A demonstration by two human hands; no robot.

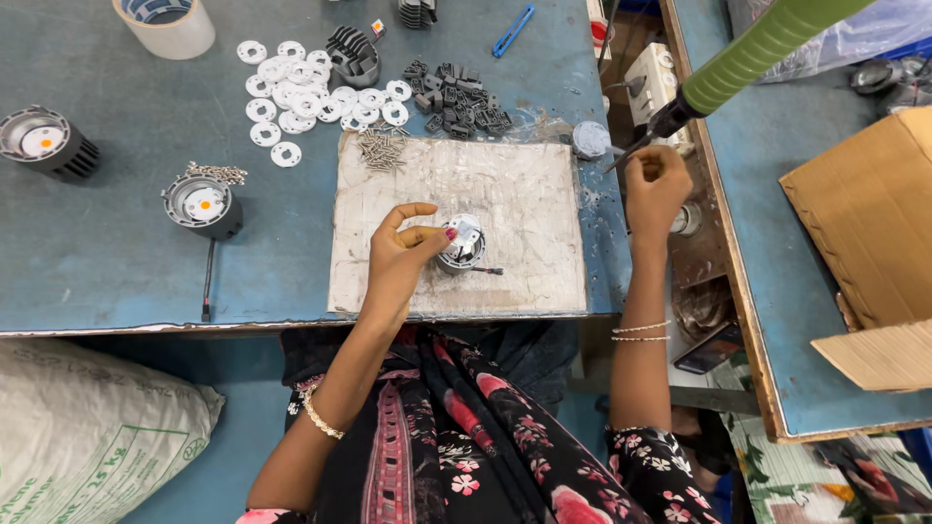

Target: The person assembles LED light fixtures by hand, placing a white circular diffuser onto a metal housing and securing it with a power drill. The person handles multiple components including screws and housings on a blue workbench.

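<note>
One small round lamp body [462,245] sits on the worn board [505,194] near the bench's front edge. The left hand [403,254] pinches its rim with thumb and finger. The right hand [655,186] is closed around the green screwdriver's tip [660,121]. Two more lamps [202,206] stand toward the bench's left edge, one behind the other.

A blue bench [107,262] carried a worn board [524,243], white rings [311,92], dark clips [461,92], screws [382,150], two lamp housings [204,206], a tape roll [167,24] and a blue pen [513,30].
</note>
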